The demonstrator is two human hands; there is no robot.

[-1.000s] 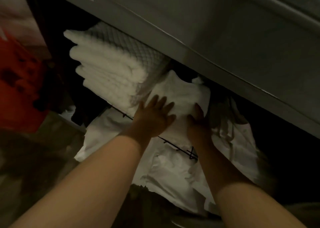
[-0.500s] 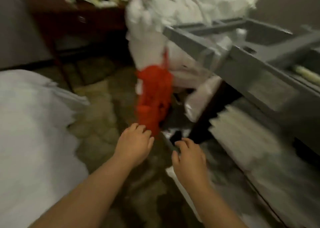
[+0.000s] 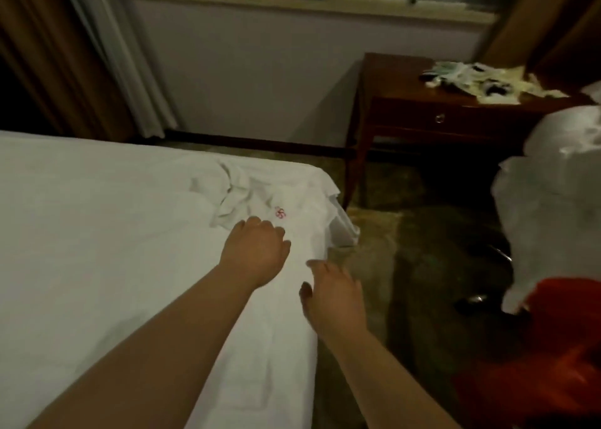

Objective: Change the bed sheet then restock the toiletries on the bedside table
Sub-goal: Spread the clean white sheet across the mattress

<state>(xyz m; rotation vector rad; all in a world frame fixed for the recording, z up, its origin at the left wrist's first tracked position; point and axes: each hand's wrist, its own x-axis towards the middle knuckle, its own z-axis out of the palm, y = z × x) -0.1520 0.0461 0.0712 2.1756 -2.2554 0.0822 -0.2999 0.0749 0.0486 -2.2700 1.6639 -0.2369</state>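
A white sheet (image 3: 97,233) covers the bed, with a crumpled fold (image 3: 234,194) and a small red mark (image 3: 279,213) near the far right corner. My left hand (image 3: 255,253) hovers low over the sheet just short of that mark, fingers loosely curled and holding nothing. At the bed's right edge is my right hand (image 3: 335,295), its fingers relaxed and empty. The dark wooden bedside table (image 3: 406,116) stands past the corner, with a scatter of pale packets and wrappers (image 3: 481,80) on top.
A big white bundle of linen (image 3: 553,194) sits above a red bag (image 3: 559,337) at the right. Patterned carpet (image 3: 406,249) lies between the bed and that bundle. Curtains (image 3: 81,54) hang at the left, and a window sill (image 3: 292,2) runs along the back wall.
The view swung from the cart shelf of folded white linen to the bed. Both hands let go of the linen and now hang empty over the bed's corner.
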